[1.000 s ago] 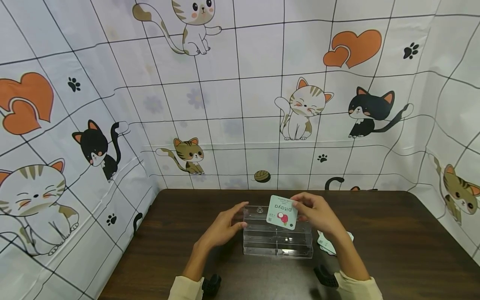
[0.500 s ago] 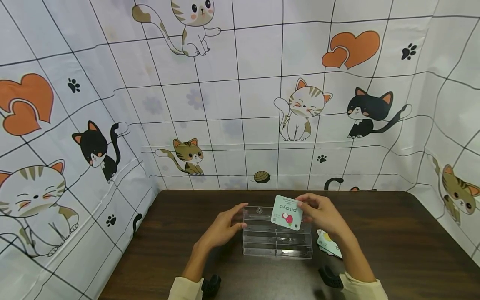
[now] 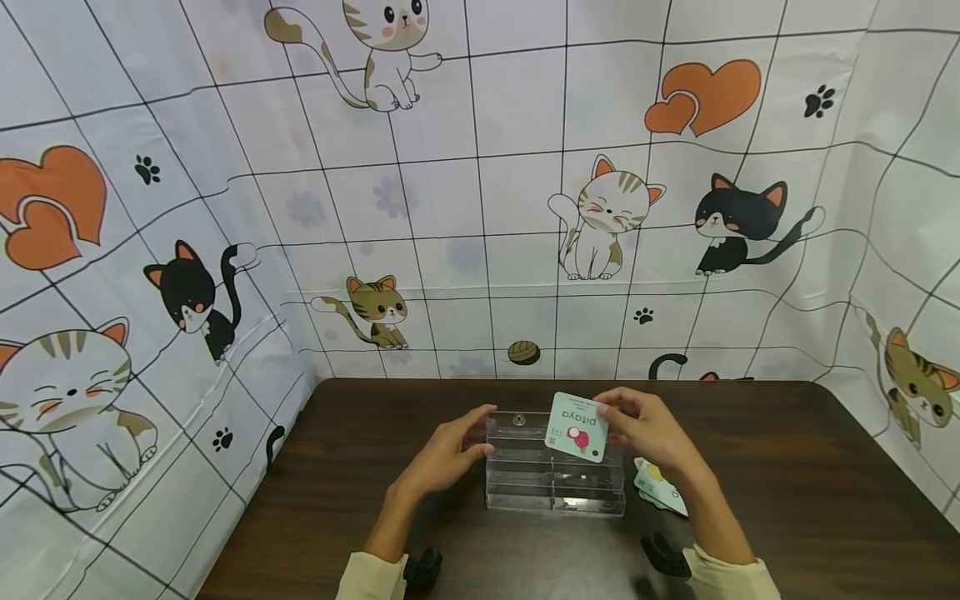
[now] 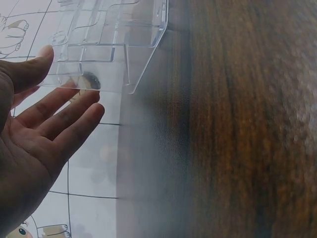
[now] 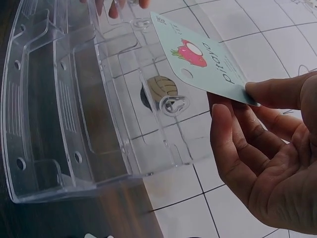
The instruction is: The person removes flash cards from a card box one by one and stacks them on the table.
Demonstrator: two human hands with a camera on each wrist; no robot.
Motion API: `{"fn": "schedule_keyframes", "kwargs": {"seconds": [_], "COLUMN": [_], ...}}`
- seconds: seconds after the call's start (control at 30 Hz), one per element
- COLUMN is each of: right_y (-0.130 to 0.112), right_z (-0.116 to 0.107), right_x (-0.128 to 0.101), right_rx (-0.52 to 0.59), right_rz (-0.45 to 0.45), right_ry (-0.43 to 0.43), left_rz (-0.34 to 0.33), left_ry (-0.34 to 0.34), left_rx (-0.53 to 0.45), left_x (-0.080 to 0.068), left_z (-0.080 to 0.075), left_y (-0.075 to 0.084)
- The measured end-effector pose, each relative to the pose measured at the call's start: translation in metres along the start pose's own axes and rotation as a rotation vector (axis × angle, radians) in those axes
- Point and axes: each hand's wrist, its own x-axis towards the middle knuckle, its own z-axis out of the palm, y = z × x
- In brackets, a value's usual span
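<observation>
A clear plastic organizer box (image 3: pixel 517 479) with stepped compartments stands on the table. My left hand (image 3: pixel 447 454) is at its left side, thumb and fingertips close to its wall. In the left wrist view the fingers (image 4: pixel 74 134) of that hand are fairly straight, beside the clear box (image 4: pixel 124 39). My right hand (image 3: pixel 647 429) pinches a pale green pitaya card (image 3: pixel 576 427) between thumb and fingers, over the right back part of the box. The right wrist view shows the card's (image 5: pixel 198 57) printed dragon fruit, the card tilted and near the box's rear.
Several loose cards (image 3: pixel 658 485) lie in a small pile right of the box, partly behind the right forearm. The dark wooden table (image 3: pixel 337 500) meets a cat-patterned sheet (image 3: pixel 450 208) at the back. Black camera mounts (image 3: pixel 423 569) sit at the wrists.
My right hand and the pitaya card have shifted a little to the right, mostly in the first half second. The left hand and the box have stayed in place.
</observation>
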Motion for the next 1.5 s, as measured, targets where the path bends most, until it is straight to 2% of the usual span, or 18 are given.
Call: {"fn": "schedule_keyframes", "kwargs": {"seconds": [0.47, 0.8, 1.2, 1.5], "right_y": [0.009, 0.018, 0.023, 0.030], "right_z": [-0.014, -0.027, -0.041, -0.051], "right_x": [-0.008, -0.015, -0.021, -0.025], "right_rx": [-0.027, 0.018, -0.086, -0.042], "right_rz": [0.012, 0.017, 0.034, 0.069], "right_ry": [0.005, 0.010, 0.041, 0.037], "left_rz": [-0.003, -0.004, -0.005, -0.016], "left_ry": [-0.005, -0.007, -0.009, -0.009], "left_rx": [-0.001, 0.010, -0.013, -0.015], "left_x": [0.001, 0.001, 0.000, 0.001], "left_z": [0.000, 0.001, 0.000, 0.000], "left_y": [0.000, 0.002, 0.002, 0.001]}}
